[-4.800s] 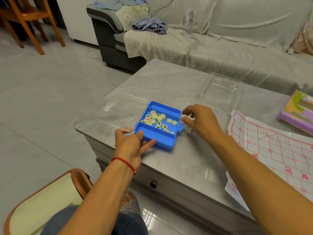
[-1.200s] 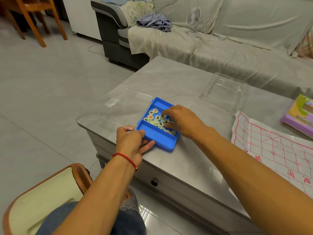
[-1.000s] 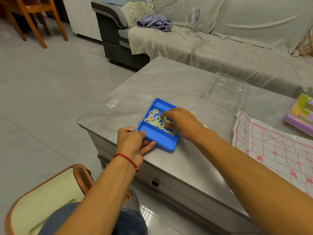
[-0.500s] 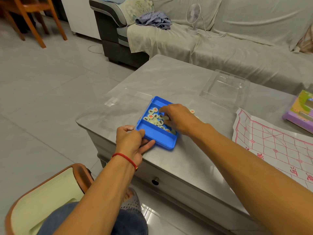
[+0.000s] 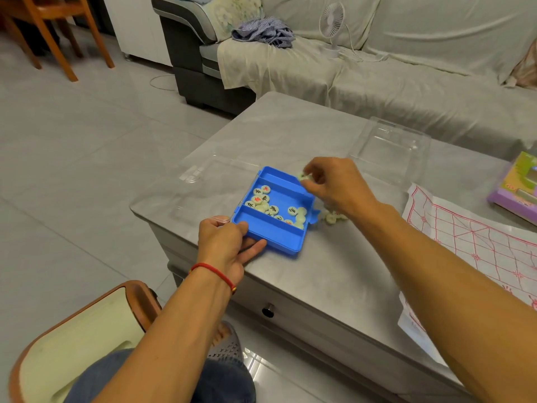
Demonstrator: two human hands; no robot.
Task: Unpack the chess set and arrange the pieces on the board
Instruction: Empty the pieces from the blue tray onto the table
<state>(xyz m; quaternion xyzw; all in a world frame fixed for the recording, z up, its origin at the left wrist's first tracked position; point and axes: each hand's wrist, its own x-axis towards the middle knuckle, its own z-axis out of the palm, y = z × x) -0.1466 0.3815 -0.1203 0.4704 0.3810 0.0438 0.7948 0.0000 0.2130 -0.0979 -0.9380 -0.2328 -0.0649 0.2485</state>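
Note:
A blue plastic tray [image 5: 273, 237] sits near the front left corner of the grey table [image 5: 334, 274]. Several pale round chess pieces [image 5: 263, 199] with red or black characters lie in its middle compartment. My left hand [image 5: 225, 242] grips the tray's near left corner. My right hand [image 5: 334, 184] is lifted over the tray's far right edge, fingers curled round a few pale pieces [image 5: 303, 175]. A small heap of pieces [image 5: 331, 218] lies on the table just right of the tray, partly under my wrist. The paper board [image 5: 476, 248] with red lines lies to the right.
A clear plastic lid [image 5: 389, 149] lies behind my right hand, and another clear sheet [image 5: 209, 175] left of the tray. A purple and green box [image 5: 520, 184] sits at the far right. A covered sofa [image 5: 377, 71] with a small fan [image 5: 331, 24] runs behind the table.
My right hand has risen out of the tray with a few pieces and moved toward its far right edge. My left hand has kept its hold on the tray.

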